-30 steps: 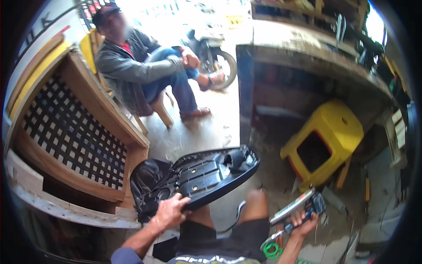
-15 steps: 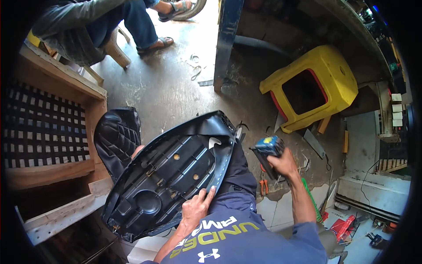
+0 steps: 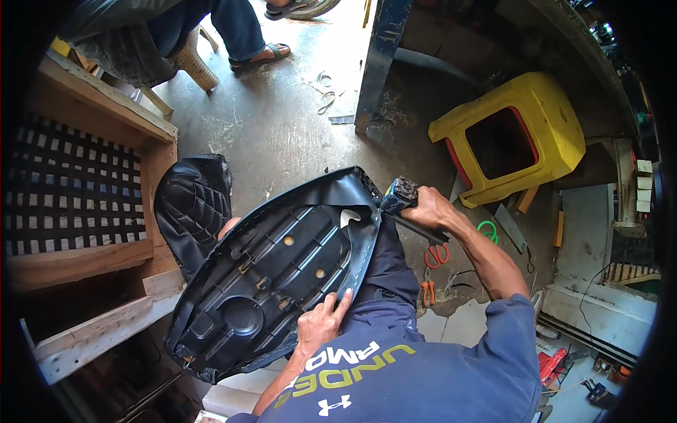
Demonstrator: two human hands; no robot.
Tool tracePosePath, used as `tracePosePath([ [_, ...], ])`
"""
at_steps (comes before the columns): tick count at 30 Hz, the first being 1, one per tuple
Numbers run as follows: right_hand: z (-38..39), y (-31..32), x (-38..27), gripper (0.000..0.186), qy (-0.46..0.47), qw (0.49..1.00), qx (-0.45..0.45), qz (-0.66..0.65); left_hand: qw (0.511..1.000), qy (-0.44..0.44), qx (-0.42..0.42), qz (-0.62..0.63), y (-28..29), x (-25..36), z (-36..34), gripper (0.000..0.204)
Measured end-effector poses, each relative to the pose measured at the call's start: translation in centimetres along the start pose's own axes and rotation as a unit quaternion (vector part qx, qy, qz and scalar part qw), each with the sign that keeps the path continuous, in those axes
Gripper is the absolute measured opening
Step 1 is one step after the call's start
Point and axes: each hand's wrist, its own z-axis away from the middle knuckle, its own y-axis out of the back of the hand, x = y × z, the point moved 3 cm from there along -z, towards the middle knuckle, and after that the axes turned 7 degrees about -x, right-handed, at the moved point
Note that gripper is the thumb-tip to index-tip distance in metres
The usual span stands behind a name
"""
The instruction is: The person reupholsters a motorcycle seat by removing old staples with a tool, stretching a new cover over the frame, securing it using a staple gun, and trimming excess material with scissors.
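A black motorcycle seat (image 3: 264, 278) lies upside down across my lap, its ribbed plastic base facing up. The black cover (image 3: 337, 189) is folded over the rim, where a row of staples runs along the near right edge. My left hand (image 3: 321, 323) grips that edge, its index finger laid along the folded cover. In my right hand (image 3: 427, 209) is a staple gun (image 3: 402, 194), its head close to the seat's far right tip. Whether it touches the cover I cannot tell.
Another black quilted seat (image 3: 194, 204) stands behind, at left. A webbed wooden frame (image 3: 134, 271) is further left. Orange-handled pliers (image 3: 427, 290), red-handled scissors (image 3: 437, 255) and a yellow stool (image 3: 448, 130) lie at right. A seated person's leg (image 3: 240, 35) shows at the back.
My right hand has brought the staple gun left and up to the seat's far right tip. My left hand stays on the rim, slightly further along it.
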Motion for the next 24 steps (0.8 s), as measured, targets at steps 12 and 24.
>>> tracePosePath([
  [12, 0.2, 0.9, -5.0, 0.05, 0.041, 0.995, -0.07, 0.063, 1.0, 0.008, 0.007, -0.005, -1.0, -0.1, 0.3, 0.061],
  [24, -0.2, -1.1, -6.5, 0.048, 0.076, 0.986, -0.018, 0.147, 0.999, -0.018, -0.017, -0.023, -2.1, -0.4, 0.5, 0.066],
])
